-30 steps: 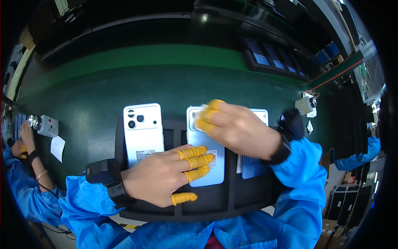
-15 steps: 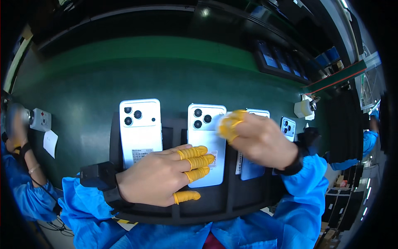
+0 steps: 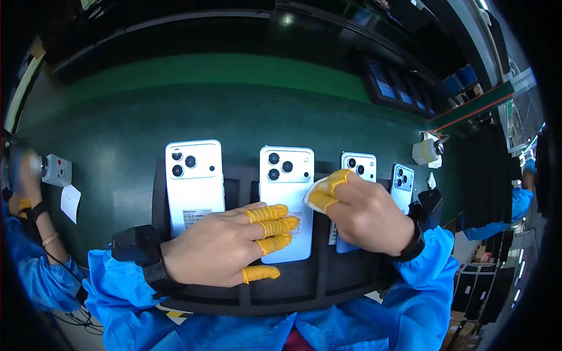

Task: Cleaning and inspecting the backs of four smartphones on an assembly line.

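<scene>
A pale blue-white smartphone [image 3: 285, 190] lies back up in a black compartmented tray [image 3: 275, 295]. My left hand [image 3: 205, 250] rests flat across its lower part, fingers stretched out in yellow finger cots, covering part of the label. Pinched in my right hand [image 3: 370, 217], also in yellow cots, is a folded white wiping cloth [image 3: 316, 198], at that phone's right edge below the camera block. To the left lies a similar phone [image 3: 195, 190], its lower end hidden by my left hand. Two more phones lie right, one [image 3: 358, 159] partly behind my right hand, the other [image 3: 402, 181] beyond it.
White bottles stand on the green table at left [image 3: 57, 169] and right [image 3: 426, 152]. A paper slip [image 3: 71, 202] lies by the left one. Another phone tray [image 3: 404, 96] sits at the far right. A co-worker's blurred hand [image 3: 27, 178] moves at left.
My right hand has moved slightly down along the phone's right edge, and the white cloth now shows clearly. My left hand stays on the phone. The view has shifted a little.
</scene>
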### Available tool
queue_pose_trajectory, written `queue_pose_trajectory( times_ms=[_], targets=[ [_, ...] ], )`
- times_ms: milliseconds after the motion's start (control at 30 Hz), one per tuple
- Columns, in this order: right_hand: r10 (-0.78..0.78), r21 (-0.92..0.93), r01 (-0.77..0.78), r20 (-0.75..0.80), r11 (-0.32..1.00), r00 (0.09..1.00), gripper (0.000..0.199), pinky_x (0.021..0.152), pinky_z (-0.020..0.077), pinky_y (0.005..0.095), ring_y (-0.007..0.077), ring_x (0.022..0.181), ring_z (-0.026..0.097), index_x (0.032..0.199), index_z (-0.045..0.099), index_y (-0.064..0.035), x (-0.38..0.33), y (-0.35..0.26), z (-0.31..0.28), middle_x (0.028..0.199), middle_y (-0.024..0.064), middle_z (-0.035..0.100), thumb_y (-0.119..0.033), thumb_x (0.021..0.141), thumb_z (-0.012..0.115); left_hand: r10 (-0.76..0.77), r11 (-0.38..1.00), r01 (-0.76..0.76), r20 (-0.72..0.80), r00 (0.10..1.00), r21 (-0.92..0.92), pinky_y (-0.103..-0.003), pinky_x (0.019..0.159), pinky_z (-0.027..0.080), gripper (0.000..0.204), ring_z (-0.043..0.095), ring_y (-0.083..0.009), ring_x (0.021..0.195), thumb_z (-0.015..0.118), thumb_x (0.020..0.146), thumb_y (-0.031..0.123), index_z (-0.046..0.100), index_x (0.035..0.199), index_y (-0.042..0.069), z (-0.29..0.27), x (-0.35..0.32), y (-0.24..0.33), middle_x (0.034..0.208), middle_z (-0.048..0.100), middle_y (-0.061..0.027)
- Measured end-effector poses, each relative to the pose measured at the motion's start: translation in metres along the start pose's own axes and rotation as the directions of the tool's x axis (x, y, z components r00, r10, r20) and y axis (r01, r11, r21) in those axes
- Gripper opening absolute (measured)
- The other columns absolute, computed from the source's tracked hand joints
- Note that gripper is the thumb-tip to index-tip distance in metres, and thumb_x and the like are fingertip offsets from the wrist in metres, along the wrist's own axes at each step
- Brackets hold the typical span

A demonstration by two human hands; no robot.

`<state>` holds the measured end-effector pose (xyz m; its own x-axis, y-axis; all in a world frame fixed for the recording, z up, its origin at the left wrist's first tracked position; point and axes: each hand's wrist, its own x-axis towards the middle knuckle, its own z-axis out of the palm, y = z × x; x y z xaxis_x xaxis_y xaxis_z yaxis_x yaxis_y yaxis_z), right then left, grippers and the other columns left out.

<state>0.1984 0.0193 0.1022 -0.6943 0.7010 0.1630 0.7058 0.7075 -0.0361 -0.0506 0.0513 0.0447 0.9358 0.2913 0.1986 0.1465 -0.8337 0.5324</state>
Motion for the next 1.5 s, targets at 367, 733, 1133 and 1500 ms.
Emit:
queue_pose_trajectory(
  times_ms=[367,733,1133,1500],
  targets=[
    [-0.221,-0.004,0.221,-0.085,0.975,0.972,0.021,0.073,0.0542,0.0336,0.0251,0.082,0.061,0.081,0.067,0.0012,0.022,0.011,0.016,0.080,0.0086,0.056,-0.005,0.062,0.067,0.011,0.999,-0.011,-0.012,1.000,0.050,-0.035,0.091,0.051,0.047,0.061,-0.0288,0.110,0.064,0.085,0.045,0.064,0.119,0.013,-0.003,0.002,0.002,0.110,0.066,-0.0106],
    [0.000,-0.095,-0.013,-0.130,0.995,0.992,0.015,0.065,0.0540,0.0339,0.0264,0.076,0.061,0.080,0.068,-0.0003,0.027,0.028,0.004,0.081,0.0116,0.062,-0.001,0.065,0.067,0.060,0.998,-0.059,-0.073,0.996,0.024,-0.036,0.100,0.046,0.047,0.056,-0.0260,0.118,0.062,0.085,0.044,0.064,0.117,0.010,0.004,0.008,0.001,0.125,0.061,-0.0079],
    [0.021,-0.143,-0.043,-0.152,0.989,0.988,0.023,0.072,0.0543,0.0350,0.0302,0.085,0.065,0.087,0.070,-0.0013,0.048,0.012,-0.061,0.092,0.0137,0.066,0.009,0.067,0.066,0.018,0.992,0.001,-0.147,0.989,0.130,-0.044,0.109,0.034,0.057,0.049,-0.0312,0.125,0.060,0.085,0.046,0.058,0.125,0.006,-0.015,-0.024,0.007,0.136,0.051,-0.0121],
    [-0.427,-0.030,0.426,-0.075,0.904,0.901,0.009,0.070,0.0557,0.0312,0.0227,0.083,0.062,0.078,0.069,0.0032,0.159,-0.025,0.052,0.082,0.0113,0.064,-0.002,0.070,0.066,-0.263,0.954,0.295,-0.313,0.913,0.059,-0.042,0.107,0.038,0.048,0.052,-0.0264,0.122,0.071,0.079,0.038,0.064,0.117,0.009,0.013,-0.087,0.008,0.126,0.060,-0.0079]
  ],
)
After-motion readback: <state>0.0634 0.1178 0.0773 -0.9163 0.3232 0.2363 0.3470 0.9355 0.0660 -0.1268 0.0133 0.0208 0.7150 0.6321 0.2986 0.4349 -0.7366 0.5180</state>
